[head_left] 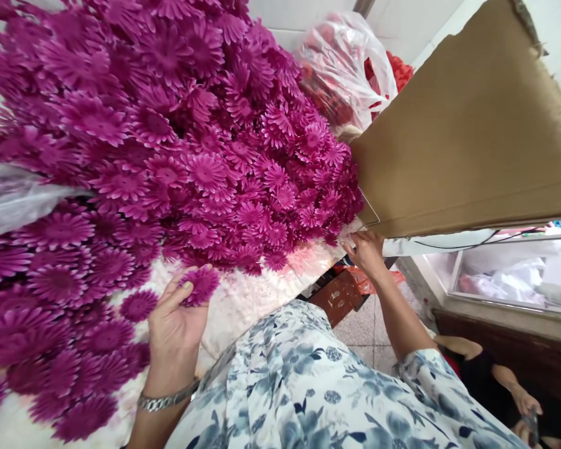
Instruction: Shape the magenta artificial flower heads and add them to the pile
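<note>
I note my left hand (pixel 175 324), lower centre of the frame, pinching one purple flower (pixel 201 285) between thumb and fingers, lifted just clear of the heap (pixel 135 149) filling the upper left, likely to single it out. My right hand (pixel 367 249), centre right, grips the box (pixel 472 125) at its lower corner, seemingly steadying it.

Flower heads (pixel 168 137) all deep magenta-purple w/ darker centres, incl. the one (pixel 201 284) at the left hand (pixel 175 327); table top (pixel 243 305) white w/ faint pink staining; cardboard box (pixel 472 125) plain brown; plastic bag (pixel 346 62) clear-whitish over red contents; blouse (pixel 308 386) white w/ blue-grey floral print; wrist watch (pixel 166 399) silver-grey; low block (pixel 339 296) under table edge reddish-brown; floor tiles (pixel 364 330) pale grey.
</note>
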A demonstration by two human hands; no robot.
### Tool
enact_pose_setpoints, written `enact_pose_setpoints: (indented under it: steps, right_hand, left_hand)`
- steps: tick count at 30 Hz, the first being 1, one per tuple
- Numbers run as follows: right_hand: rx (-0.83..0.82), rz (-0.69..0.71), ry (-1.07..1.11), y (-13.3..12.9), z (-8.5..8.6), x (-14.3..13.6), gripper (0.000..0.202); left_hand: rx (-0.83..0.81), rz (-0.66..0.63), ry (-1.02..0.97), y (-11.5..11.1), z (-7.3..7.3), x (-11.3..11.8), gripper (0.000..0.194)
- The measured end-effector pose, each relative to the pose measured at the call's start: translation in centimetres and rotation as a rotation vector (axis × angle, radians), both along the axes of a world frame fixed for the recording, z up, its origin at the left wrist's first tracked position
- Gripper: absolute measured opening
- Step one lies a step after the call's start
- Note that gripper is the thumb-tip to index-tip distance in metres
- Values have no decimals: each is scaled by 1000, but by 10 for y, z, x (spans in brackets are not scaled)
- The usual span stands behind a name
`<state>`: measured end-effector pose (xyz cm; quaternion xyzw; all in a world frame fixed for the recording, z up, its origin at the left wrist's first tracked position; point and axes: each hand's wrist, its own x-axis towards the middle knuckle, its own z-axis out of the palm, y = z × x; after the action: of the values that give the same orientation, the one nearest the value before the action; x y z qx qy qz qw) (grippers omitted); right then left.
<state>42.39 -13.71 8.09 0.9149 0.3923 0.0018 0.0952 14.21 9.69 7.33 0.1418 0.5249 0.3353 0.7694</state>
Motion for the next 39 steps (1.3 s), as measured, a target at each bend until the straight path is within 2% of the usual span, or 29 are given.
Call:
enact_pose_setpoints:
  steps: [7, 13, 18, 21, 25, 28, 30, 34, 36, 39]
  right_hand:
    - [48, 28, -10, 1, -2, 8, 30]
    - [216, 6, -114, -9, 5, 9, 32]
    - [411, 44, -201, -7, 8, 7, 23]
    - [579, 151, -119, 18, 22, -15, 15]
    - [731, 389, 382, 83, 40, -81, 6]
    - [769, 559, 673, 133, 37, -129, 11]
    - [779, 661, 729, 155, 29, -148, 9]
    - [806, 729, 753, 174, 21, -157, 7]
    - [824, 699, 719, 182, 23, -151, 9]
    - [809, 628, 560, 201, 28, -139, 11]
  left_hand:
    - [10, -6, -26, -3, 1, 1, 19]
    - [22, -59, -73, -6, 4, -1, 14]
    - [82, -85, -144, -9, 11, -1, 21]
    - [106, -95, -169, -10, 15, 1, 22]
    - [190, -100, -139, -15, 18, 6, 20]
    - [248, -117, -92, -21, 18, 9, 16]
    - [268, -132, -71, -22, 18, 7, 14]
    - [280, -154, -59, -19, 21, -3, 14]
    - [262, -166, -104, -15, 23, -10, 20]
    - [188, -113, -212, -8, 25, -17, 20]
